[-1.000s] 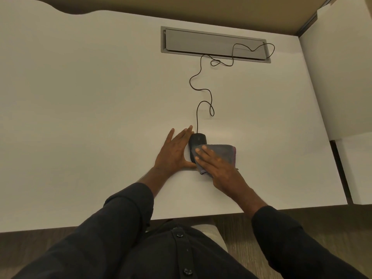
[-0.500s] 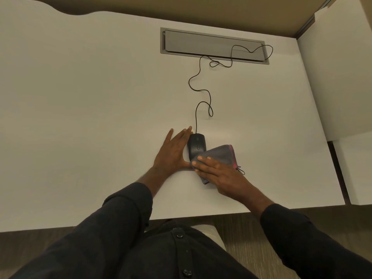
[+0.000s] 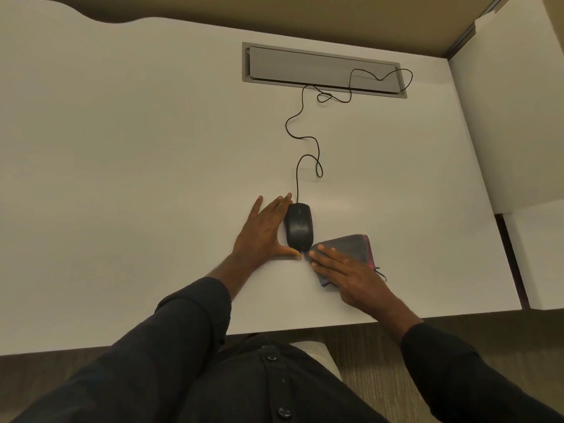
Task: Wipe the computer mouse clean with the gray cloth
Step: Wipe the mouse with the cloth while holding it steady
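Left hand [image 3: 265,232] flat beside mouse [image 3: 299,226] to steady it; right hand [image 3: 351,271] flat, pinning cloth [image 3: 348,247] on worktop [image 3: 122,178] just behind.

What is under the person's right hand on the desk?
A folded gray cloth lies flat under the right hand, its far part and pink-edged right side showing. The cloth's middle is covered by the hand. It rests on the white desk, just right of the mouse.

Left hand [image 3: 265,232] flat, fingers [image 3: 279,206] straight and spread, thumb out sideways. Right hand [image 3: 351,271] flat, palm down, fingers extended leftward. Both forearms in dark sleeves.
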